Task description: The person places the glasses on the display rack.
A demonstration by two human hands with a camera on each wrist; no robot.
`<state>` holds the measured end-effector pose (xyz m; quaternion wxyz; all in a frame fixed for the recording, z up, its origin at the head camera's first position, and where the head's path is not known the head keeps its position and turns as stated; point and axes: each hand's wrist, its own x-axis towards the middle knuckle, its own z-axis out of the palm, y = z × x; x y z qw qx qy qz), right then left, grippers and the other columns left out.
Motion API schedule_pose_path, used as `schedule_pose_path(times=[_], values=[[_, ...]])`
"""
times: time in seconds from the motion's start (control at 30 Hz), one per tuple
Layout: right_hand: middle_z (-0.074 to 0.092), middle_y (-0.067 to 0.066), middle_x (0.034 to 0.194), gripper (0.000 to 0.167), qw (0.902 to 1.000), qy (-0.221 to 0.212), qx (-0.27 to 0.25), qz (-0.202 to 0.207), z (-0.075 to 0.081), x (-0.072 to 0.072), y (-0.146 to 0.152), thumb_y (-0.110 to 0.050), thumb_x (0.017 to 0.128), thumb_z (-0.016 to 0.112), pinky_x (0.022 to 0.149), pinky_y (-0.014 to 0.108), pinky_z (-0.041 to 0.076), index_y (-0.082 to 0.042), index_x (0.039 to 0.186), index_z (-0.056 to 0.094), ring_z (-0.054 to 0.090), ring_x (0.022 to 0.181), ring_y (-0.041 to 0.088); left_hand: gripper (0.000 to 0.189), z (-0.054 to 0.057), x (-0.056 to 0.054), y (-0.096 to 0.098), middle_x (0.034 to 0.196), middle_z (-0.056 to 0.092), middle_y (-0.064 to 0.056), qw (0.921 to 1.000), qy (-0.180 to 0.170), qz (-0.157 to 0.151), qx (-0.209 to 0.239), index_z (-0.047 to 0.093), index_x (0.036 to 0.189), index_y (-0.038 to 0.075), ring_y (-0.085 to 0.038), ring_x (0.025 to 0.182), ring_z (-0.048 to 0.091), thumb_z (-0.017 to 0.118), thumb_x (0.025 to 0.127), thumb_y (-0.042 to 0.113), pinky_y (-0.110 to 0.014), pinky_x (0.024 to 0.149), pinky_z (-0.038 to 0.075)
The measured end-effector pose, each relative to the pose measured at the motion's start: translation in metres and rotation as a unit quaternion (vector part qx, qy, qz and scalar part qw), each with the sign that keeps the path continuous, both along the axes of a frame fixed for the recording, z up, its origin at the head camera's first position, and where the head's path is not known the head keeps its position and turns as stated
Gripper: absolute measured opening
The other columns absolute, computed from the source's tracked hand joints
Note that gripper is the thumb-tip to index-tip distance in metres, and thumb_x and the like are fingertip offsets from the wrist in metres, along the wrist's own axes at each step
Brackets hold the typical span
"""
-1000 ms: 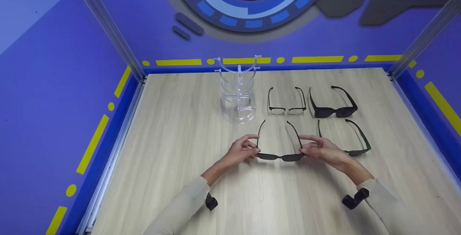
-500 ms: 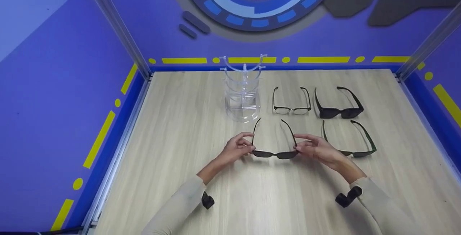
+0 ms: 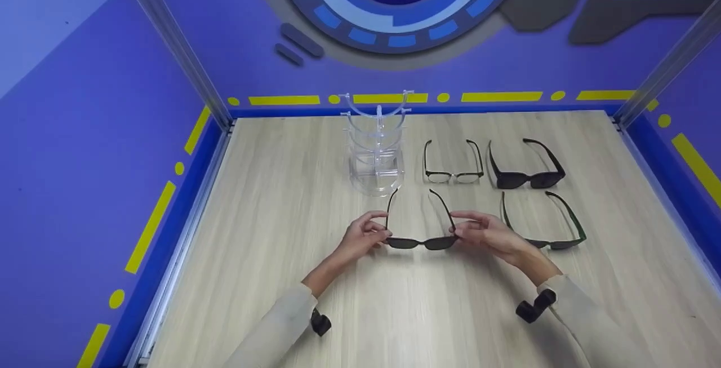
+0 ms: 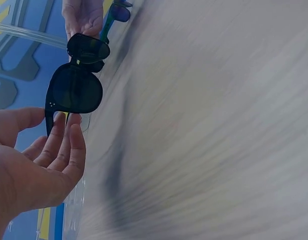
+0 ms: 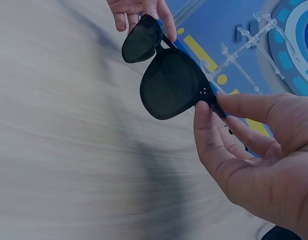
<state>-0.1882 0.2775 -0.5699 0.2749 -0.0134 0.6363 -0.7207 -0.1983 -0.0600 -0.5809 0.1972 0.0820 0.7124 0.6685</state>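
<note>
Black sunglasses (image 3: pixel 419 243) with dark lenses are held between both hands, temples unfolded and pointing away toward the back. My left hand (image 3: pixel 361 235) pinches the left hinge end between thumb and fingers. At the other hinge, my right hand (image 3: pixel 489 235) does the same with thumb and fingers. The wrist views show the lenses (image 4: pixel 76 89) raised off the tabletop, with shadows on the wood. Just beyond the temple tips stands a clear acrylic eyewear stand (image 3: pixel 377 148) with several curved tiers.
Clear-lensed glasses (image 3: pixel 453 177) lie right of the stand, with thick black sunglasses (image 3: pixel 529 180) beside them. Green-black sunglasses (image 3: pixel 555 243) lie just right of my right hand. Blue panels (image 3: pixel 169 47) wall the wooden table (image 3: pixel 270 187) at the back and sides.
Both hands have carried the sunglasses leftward, toward the front of the clear stand. Both grips stay the same, and the other glasses have stayed in place. The head view has shifted slightly.
</note>
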Motion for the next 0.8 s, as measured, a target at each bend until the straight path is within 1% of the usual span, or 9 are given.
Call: schedule_pose_path(times=[0.2, 0.4, 0.53, 0.63, 0.8], values=[[0.076, 0.001, 0.116, 0.064, 0.9999, -0.011, 0.001, 0.005, 0.002, -0.006, -0.007, -0.004, 0.099, 0.063, 0.097, 0.027, 0.055, 0.006, 0.154, 0.033, 0.072, 0.104, 0.007, 0.049, 0.003, -0.002, -0.006, 0.102, 0.075, -0.016, 0.9998, 0.012, 0.017, 0.000, 0.052, 0.139, -0.006, -0.006, 0.078, 0.067, 0.069, 0.095, 0.007, -0.031, 0.077, 0.059], [0.075, 0.002, 0.118, 0.065, 0.9996, -0.016, -0.022, 0.007, 0.005, -0.011, -0.012, 0.000, 0.098, 0.062, 0.102, 0.030, 0.054, 0.007, 0.155, 0.030, 0.071, 0.106, 0.008, 0.047, 0.007, -0.005, -0.011, 0.100, 0.075, -0.012, 0.9996, 0.012, 0.027, 0.004, 0.054, 0.138, -0.003, -0.007, 0.079, 0.068, 0.071, 0.095, 0.008, -0.029, 0.076, 0.058], [0.074, 0.001, 0.117, 0.065, 0.9988, -0.024, -0.041, 0.009, 0.006, -0.014, -0.014, 0.004, 0.098, 0.061, 0.103, 0.030, 0.054, 0.006, 0.155, 0.031, 0.070, 0.106, 0.008, 0.046, 0.009, -0.005, -0.012, 0.102, 0.075, -0.015, 0.9993, 0.013, 0.033, 0.006, 0.056, 0.138, 0.000, -0.008, 0.081, 0.068, 0.070, 0.095, 0.007, -0.035, 0.079, 0.059], [0.074, 0.000, 0.116, 0.064, 0.9984, -0.025, -0.051, 0.010, 0.007, -0.016, -0.016, 0.005, 0.098, 0.060, 0.104, 0.029, 0.053, 0.006, 0.155, 0.031, 0.070, 0.107, 0.008, 0.045, 0.011, -0.006, -0.014, 0.103, 0.075, -0.015, 0.9992, 0.013, 0.036, 0.002, 0.056, 0.139, 0.000, -0.008, 0.081, 0.069, 0.069, 0.096, 0.008, -0.037, 0.081, 0.059], [0.073, 0.003, 0.120, 0.063, 0.9989, -0.010, -0.044, 0.013, 0.012, -0.022, -0.020, 0.003, 0.099, 0.059, 0.106, 0.030, 0.052, 0.008, 0.155, 0.030, 0.070, 0.110, 0.009, 0.045, 0.016, -0.009, -0.018, 0.099, 0.075, -0.006, 0.9988, 0.015, 0.047, 0.001, 0.057, 0.138, 0.002, -0.007, 0.081, 0.069, 0.069, 0.096, 0.008, -0.034, 0.080, 0.059]])
